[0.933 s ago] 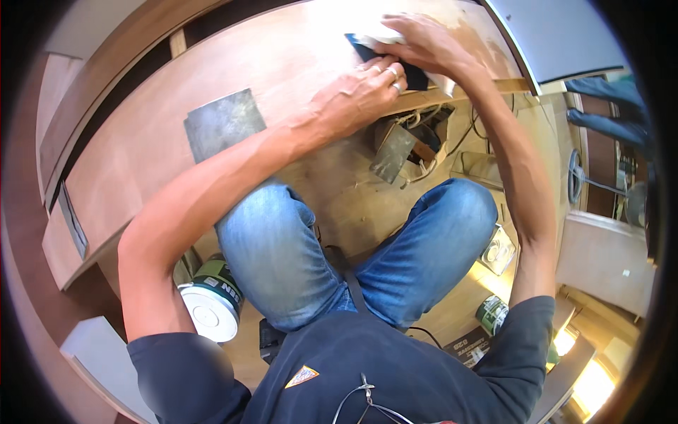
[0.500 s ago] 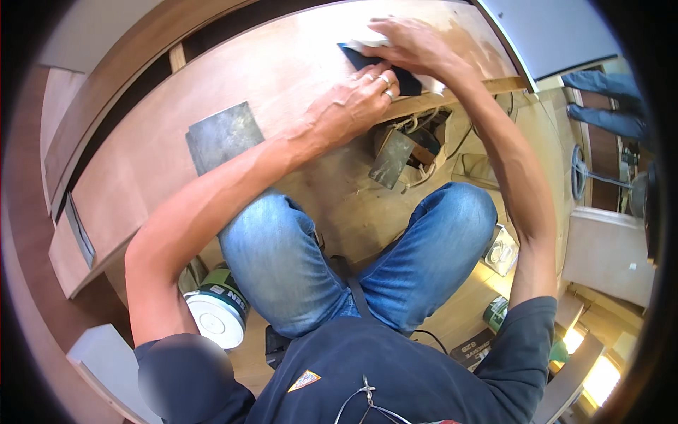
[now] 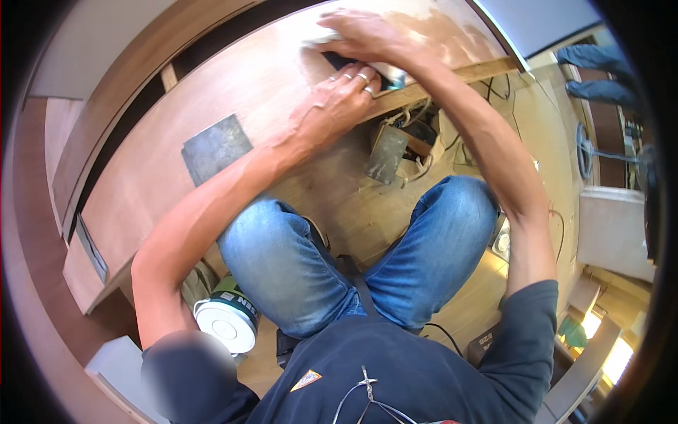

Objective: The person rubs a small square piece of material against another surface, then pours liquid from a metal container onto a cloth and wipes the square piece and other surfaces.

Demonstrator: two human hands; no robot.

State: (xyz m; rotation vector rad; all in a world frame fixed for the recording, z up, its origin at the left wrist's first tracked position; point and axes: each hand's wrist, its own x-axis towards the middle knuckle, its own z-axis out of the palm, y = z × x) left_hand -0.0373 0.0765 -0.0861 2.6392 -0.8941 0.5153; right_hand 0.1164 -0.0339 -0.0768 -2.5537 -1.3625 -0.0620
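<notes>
My left hand [image 3: 335, 99] is at the near edge of a pale wooden panel [image 3: 152, 152], its ringed fingers holding a dark, flat sheet [image 3: 342, 61] against the wood. Just beyond it, my right hand [image 3: 360, 35] closes over a white cloth [image 3: 319, 41], smeared by motion. The cloth's far part is hidden under the fingers. Beside the hands, a small pale bluish thing [image 3: 395, 76] shows at the panel edge, too blurred to name. A damp-looking brown patch [image 3: 441, 35] marks the wood to the right.
Grey metal plates [image 3: 215, 148] lie on the panel at left. Below its edge sits an open bag [image 3: 417, 145] of tools with another plate [image 3: 387, 154]. A white-lidded bucket [image 3: 226, 327] stands by my left knee. Another person's legs [image 3: 600, 74] show at far right.
My right hand has swept left over the panel with the white cloth. My left hand stays on the dark sheet, slightly further left in view. The whole view has tilted a little.
</notes>
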